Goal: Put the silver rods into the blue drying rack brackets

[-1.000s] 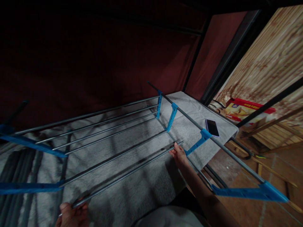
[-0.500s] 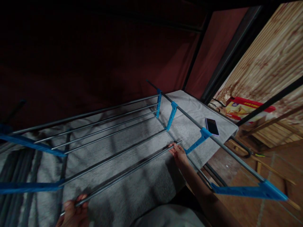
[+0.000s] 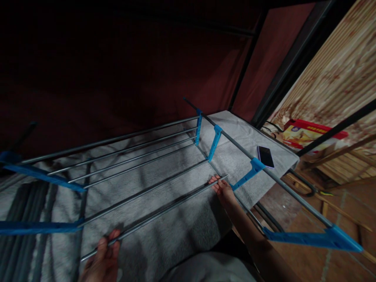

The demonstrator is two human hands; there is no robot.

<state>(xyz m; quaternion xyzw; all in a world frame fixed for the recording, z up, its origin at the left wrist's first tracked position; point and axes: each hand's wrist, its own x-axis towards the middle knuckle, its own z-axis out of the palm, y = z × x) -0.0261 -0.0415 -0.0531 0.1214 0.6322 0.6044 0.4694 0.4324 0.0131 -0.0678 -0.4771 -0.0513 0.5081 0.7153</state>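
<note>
A loose grey metal tube [image 3: 167, 209] spans the space between my two hands, above the grey blanket. Near its lower left end, my left hand [image 3: 103, 254] pinches it between thumb and fingers. My right hand [image 3: 223, 191] grips it close to the far end, whose tip pokes out beside a blue plastic bracket [image 3: 248, 176]. Behind the tube stands a partly built rack of grey tubes [image 3: 143, 199] and blue brackets. Another blue bracket [image 3: 38, 227] lies to the left of my left hand, joined to one of the rack's tubes.
Several loose grey tubes [image 3: 17, 215] lie at the far left on the blanket [image 3: 152, 243]. A phone [image 3: 265, 156] rests at the right. Beyond the surface's edge are a red and yellow box [image 3: 311, 135] and a tiled floor [image 3: 311, 250]. A dark red panel [image 3: 132, 78] rises behind.
My left hand has shifted slightly right and up with its end of the tube. My right hand keeps its hold near the bracket. The view has moved a little.
</note>
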